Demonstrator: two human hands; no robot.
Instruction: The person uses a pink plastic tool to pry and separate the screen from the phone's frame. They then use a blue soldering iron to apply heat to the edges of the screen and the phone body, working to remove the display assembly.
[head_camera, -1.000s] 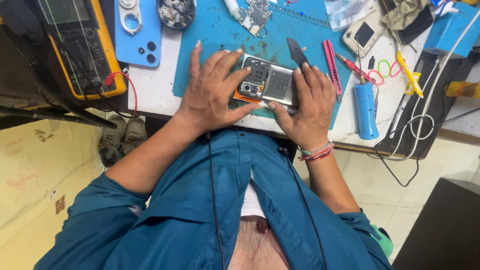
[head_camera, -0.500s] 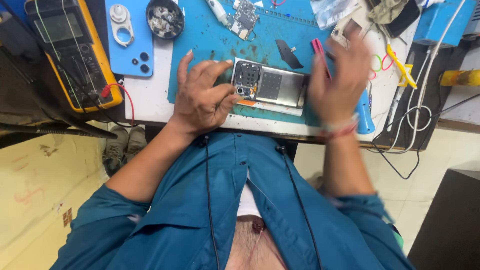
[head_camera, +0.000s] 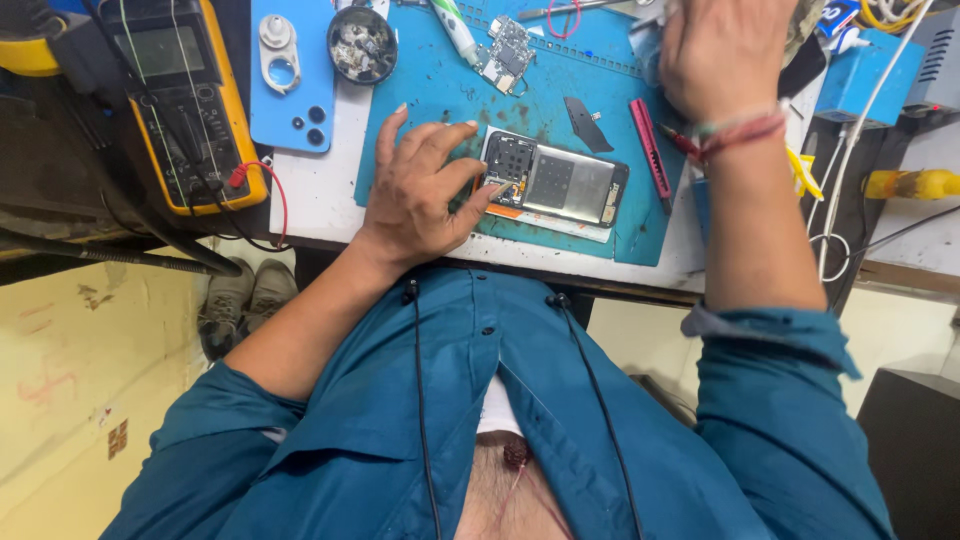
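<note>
Left hand spread flat on the blue mat, fingertips pressing the near end of the opened phone — nothing gripped. The phone lies back-off near the mat's front edge. Right hand is up at the mat's far right corner, fingers curled — on what, I cannot tell. Pink tool just beside the phone; multimeter at the bench's left edge.

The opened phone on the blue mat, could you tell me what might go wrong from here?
Only the left hand steadies the opened phone, by one end, so it might slide. The right hand reaches over the far clutter and could knock the loose circuit board or the pink tool.
</note>
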